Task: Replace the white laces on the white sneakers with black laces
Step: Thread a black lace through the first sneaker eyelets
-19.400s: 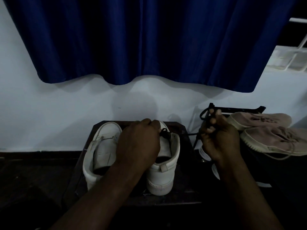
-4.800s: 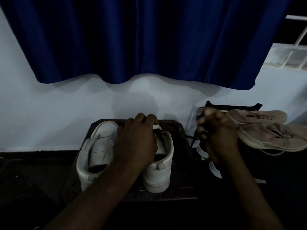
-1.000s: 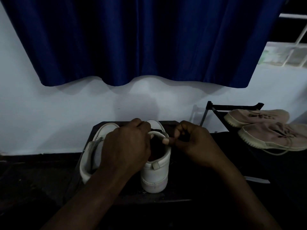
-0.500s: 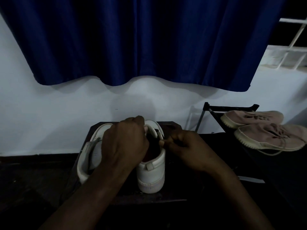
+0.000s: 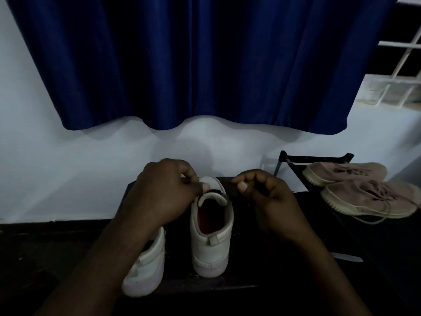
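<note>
Two white sneakers stand heel-toward-me on a dark stool. The right sneaker shows its red insole and a bit of black lace at the top of its tongue. The left sneaker is partly hidden under my left forearm. My left hand pinches at the left side of the right sneaker's tongue, fingers curled. My right hand is curled just right of the sneaker's front, pinching what looks like a black lace end; the dim light hides most of the lace.
A pair of beige sneakers lies on a black rack at the right. A blue curtain hangs over the white wall behind. A barred window is at the far right. The floor around is dark.
My hands have parted: the left one has shifted off the sneaker's opening to its left side, and the right one has drawn a little to the right. The tongue and red insole now show.
</note>
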Action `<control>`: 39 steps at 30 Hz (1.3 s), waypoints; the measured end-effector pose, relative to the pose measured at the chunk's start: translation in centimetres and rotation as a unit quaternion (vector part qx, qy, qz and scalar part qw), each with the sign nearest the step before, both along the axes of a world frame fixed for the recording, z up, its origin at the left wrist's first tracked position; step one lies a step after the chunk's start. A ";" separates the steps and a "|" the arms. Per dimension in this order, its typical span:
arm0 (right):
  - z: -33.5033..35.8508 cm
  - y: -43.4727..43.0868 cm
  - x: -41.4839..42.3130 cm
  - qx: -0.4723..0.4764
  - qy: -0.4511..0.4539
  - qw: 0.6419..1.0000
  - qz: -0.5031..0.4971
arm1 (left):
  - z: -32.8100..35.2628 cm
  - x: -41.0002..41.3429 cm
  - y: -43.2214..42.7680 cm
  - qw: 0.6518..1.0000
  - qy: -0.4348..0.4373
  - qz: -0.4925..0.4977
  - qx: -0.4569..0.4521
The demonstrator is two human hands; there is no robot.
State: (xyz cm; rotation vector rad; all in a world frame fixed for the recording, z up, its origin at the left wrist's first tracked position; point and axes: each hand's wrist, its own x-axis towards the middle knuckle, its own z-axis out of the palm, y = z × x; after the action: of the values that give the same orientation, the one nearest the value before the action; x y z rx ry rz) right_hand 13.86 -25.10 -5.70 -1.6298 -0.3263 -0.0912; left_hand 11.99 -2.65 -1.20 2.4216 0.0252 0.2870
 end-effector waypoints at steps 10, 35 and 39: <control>4.3 1.8 0.0 -0.153 -0.051 0.984 -0.081 | 5.4 -0.7 -0.4 0.841 0.102 -0.111 -0.520; 23.9 2.4 -1.1 -0.117 -0.227 0.955 -0.154 | 18.8 -1.1 -2.1 0.934 -0.093 -0.076 -0.336; 26.8 2.3 -0.4 -0.206 -0.304 0.912 -0.184 | 20.3 -0.7 -2.0 0.946 -0.118 -0.073 -0.293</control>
State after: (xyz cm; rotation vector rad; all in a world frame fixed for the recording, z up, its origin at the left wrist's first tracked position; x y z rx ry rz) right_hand 13.43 -22.77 21.05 -2.0449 -0.5341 -0.8828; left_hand 11.34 -4.68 19.13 1.7770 -0.1552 0.4300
